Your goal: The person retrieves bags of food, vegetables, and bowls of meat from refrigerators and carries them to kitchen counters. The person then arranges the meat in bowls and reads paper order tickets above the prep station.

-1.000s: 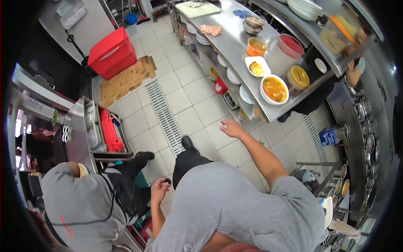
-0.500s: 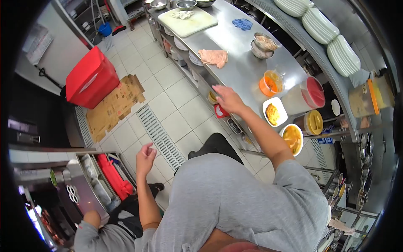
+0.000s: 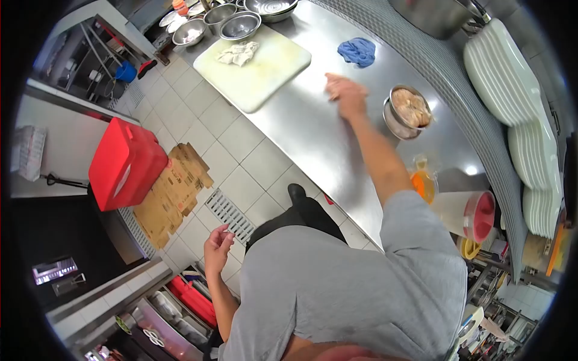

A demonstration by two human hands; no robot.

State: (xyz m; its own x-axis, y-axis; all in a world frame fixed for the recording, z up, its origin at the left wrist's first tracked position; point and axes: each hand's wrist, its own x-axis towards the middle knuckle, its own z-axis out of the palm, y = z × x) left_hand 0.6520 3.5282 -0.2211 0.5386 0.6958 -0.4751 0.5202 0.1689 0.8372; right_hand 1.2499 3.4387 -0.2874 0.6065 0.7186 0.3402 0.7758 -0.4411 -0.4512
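My right hand (image 3: 348, 96) reaches over the steel counter (image 3: 283, 141), smeared by motion. Its fingers close on a pinkish cloth (image 3: 330, 85), mostly hidden beneath the hand. To its right, two stacked metal bowls (image 3: 402, 127) hold pale, raw-looking meat (image 3: 412, 107). A crumpled blue cloth (image 3: 357, 52) lies just beyond the hand. To the left is a white cutting board (image 3: 265, 78) with a crumpled whitish cloth (image 3: 238, 54) on it. My left hand (image 3: 218, 248) hangs low at my left side, fingers loosely curled and apart from the thumb, with nothing plainly in it.
Metal bowls (image 3: 239, 25) stand past the board. White plates (image 3: 503, 78) are stacked on the right shelf. An orange container (image 3: 423, 185) and a tub with a red lid (image 3: 481, 216) are near my right arm. A red bin (image 3: 126, 162) and cardboard (image 3: 174, 192) occupy the floor.
I have moved forward along the counter. My right hand has gone from beside the counter's edge onto the pinkish cloth. The plate of food and soup bowl are out of sight.
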